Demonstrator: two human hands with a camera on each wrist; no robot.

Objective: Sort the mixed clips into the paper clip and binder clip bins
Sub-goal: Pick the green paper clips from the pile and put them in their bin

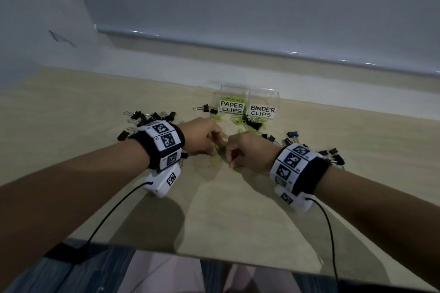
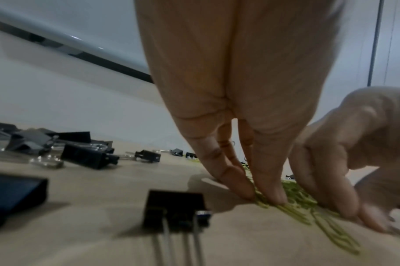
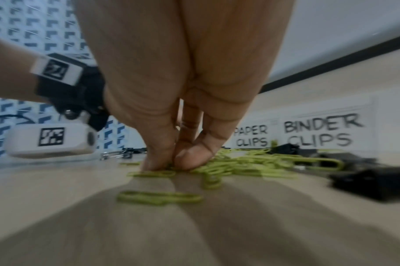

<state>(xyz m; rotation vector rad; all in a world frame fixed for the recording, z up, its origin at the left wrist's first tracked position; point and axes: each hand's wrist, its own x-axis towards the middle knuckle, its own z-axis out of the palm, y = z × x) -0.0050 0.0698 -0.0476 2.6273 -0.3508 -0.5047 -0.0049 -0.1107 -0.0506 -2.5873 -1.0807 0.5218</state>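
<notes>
Green paper clips (image 1: 217, 152) lie in a loose heap on the table between my two hands. My left hand (image 1: 214, 146) comes in from the left, and its fingertips (image 2: 274, 196) pinch down on the paper clips (image 2: 294, 201). From the right, my right hand (image 1: 229, 160) meets the same heap, thumb and finger (image 3: 190, 158) pinched together on the paper clips (image 3: 208, 169). Behind the heap stand two clear bins side by side: the one labelled PAPER CLIPS (image 1: 232, 106) holds several green clips, the other is labelled BINDER CLIPS (image 1: 263, 110).
Black binder clips are scattered to the left (image 1: 147, 116), to the right (image 1: 329, 153) and in front of the bins (image 1: 252, 123). One binder clip (image 2: 174, 210) lies just below my left wrist. A single paper clip (image 3: 160, 197) lies nearer my right wrist. The wall runs close behind the bins.
</notes>
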